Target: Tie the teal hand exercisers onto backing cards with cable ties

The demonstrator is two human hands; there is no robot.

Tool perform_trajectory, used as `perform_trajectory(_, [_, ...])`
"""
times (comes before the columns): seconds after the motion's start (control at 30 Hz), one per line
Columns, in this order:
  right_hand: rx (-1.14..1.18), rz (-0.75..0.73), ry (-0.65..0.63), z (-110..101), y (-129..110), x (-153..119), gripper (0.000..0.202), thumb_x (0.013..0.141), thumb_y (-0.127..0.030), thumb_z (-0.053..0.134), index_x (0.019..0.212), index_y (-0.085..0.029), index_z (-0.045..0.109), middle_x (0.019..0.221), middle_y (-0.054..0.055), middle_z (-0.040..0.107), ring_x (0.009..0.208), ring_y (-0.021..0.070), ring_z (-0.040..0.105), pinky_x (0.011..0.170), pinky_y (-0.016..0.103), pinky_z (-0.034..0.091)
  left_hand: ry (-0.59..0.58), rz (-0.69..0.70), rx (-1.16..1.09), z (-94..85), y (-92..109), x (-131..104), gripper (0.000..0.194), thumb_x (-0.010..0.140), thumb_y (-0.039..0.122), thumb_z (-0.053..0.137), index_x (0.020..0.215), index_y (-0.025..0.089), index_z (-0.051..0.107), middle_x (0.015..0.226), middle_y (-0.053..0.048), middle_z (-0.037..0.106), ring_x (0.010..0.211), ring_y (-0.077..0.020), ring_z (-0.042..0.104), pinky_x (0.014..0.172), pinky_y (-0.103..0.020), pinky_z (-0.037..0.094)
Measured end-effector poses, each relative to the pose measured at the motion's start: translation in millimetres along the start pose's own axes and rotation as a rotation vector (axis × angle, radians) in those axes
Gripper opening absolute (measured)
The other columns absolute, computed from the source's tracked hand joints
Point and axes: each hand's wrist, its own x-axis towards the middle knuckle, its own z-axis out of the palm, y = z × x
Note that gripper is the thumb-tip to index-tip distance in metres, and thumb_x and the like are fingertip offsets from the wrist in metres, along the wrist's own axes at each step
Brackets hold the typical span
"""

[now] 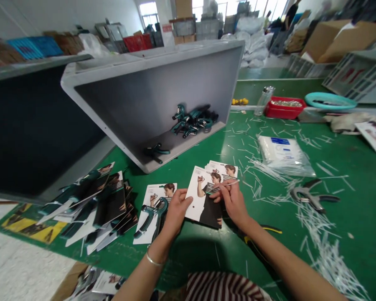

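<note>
My left hand [175, 211] is closed on the left edge of a printed backing card [198, 198], thumb on top. Behind that card are more cards [230, 171] of the same kind. Pinched in my right hand [233, 202] is a thin white cable tie [227, 184], lying across the upper right of the card. Beside my left hand, a green and black hand grip strengthener [146, 219] rests on another card [144, 237]. Farther left lies a heap of cards with strengtheners [111, 205] on them.
A grey crate [119, 113] tipped on its side holds several strengtheners [192, 121]. Loose cable ties [335, 263], a bag of ties [283, 154] and a grey hand tool [310, 195] lie at the right. Yellow-handled pliers [271, 228] are partly under my right forearm. A red tray [283, 109] stands behind.
</note>
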Motion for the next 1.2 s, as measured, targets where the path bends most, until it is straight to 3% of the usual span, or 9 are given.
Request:
perform_trajectory(0.17, [0.012, -0.049, 0.064, 3.1, 3.6, -0.1, 0.027, 0.099, -0.049, 0.040, 0.101, -0.022, 0.040, 0.101, 0.010, 0.071, 0.069, 0.0161, 0.071, 0.062, 0.030, 0.058, -0.009, 0.026, 0.041, 2.2, -0.8, 3.0, 0.040, 0.074, 0.035, 0.070, 0.105, 0.017, 0.054, 0.090, -0.005, 0.073, 0.066, -0.0161, 0.067, 0.059, -0.026, 0.051])
perform_trajectory(0.37, [-0.082, -0.043, 0.046, 4.9, 8.5, 0.7, 0.025, 0.100, -0.046, 0.040, 0.104, -0.021, 0.045, 0.091, 0.008, 0.072, 0.070, 0.0173, 0.071, 0.068, 0.033, 0.058, -0.008, 0.042, 0.067, 7.3, 5.4, 1.2, 0.036, 0.075, 0.033, 0.068, 0.104, 0.017, 0.054, 0.090, -0.004, 0.072, 0.067, -0.0154, 0.067, 0.059, -0.024, 0.049])
perform_trajectory(0.8, [-0.083, -0.131, 0.085, 8.1, 13.6, -3.2, 0.018, 0.100, -0.037, 0.042, 0.107, -0.021, 0.047, 0.104, 0.009, 0.068, 0.078, 0.0180, 0.071, 0.068, 0.033, 0.059, -0.029, 0.072, 0.085, 4.3, 0.7, 6.9, 0.035, 0.077, 0.032, 0.068, 0.106, 0.017, 0.054, 0.094, -0.005, 0.072, 0.071, -0.0161, 0.067, 0.062, -0.025, 0.050])
perform_trajectory(0.97, [-0.067, -0.058, -0.021, 12.6, 12.3, -0.5, 0.017, 0.097, -0.035, 0.049, 0.102, -0.022, 0.059, 0.095, 0.005, 0.069, 0.085, 0.0192, 0.070, 0.081, 0.036, 0.056, -0.039, 0.170, 0.159, -1.5, 17.2, 16.3, 0.033, 0.078, 0.032, 0.068, 0.106, 0.017, 0.059, 0.095, -0.005, 0.072, 0.077, -0.0163, 0.066, 0.067, -0.024, 0.049])
perform_trajectory(1.03, [0.026, -0.008, 0.003, 16.3, 13.3, 4.9, 0.017, 0.094, -0.037, 0.054, 0.097, -0.022, 0.061, 0.092, 0.004, 0.069, 0.084, 0.0194, 0.069, 0.080, 0.035, 0.056, -0.083, 0.204, 0.164, -5.5, 27.0, 25.9, 0.031, 0.082, 0.037, 0.065, 0.105, 0.016, 0.065, 0.096, -0.005, 0.072, 0.084, -0.0170, 0.066, 0.071, -0.024, 0.048])
perform_trajectory(1.13, [0.177, 0.072, 0.074, 22.5, 17.4, 14.2, 0.020, 0.089, -0.040, 0.060, 0.092, -0.021, 0.060, 0.086, 0.003, 0.067, 0.076, 0.0183, 0.067, 0.070, 0.032, 0.057, -0.206, 0.082, -0.013, -6.6, 29.7, 43.1, 0.040, 0.085, 0.047, 0.059, 0.105, 0.013, 0.069, 0.095, -0.008, 0.072, 0.081, -0.0180, 0.066, 0.069, -0.024, 0.048])
perform_trajectory(1.2, [0.208, 0.097, 0.078, 25.7, 20.8, 18.4, 0.022, 0.087, -0.042, 0.062, 0.091, -0.020, 0.060, 0.085, 0.003, 0.066, 0.073, 0.0175, 0.066, 0.067, 0.031, 0.056, -0.218, -0.018, -0.122, -3.4, 21.1, 54.0, 0.041, 0.078, 0.044, 0.067, 0.104, 0.013, 0.070, 0.087, -0.007, 0.072, 0.070, -0.0166, 0.064, 0.064, -0.024, 0.046])
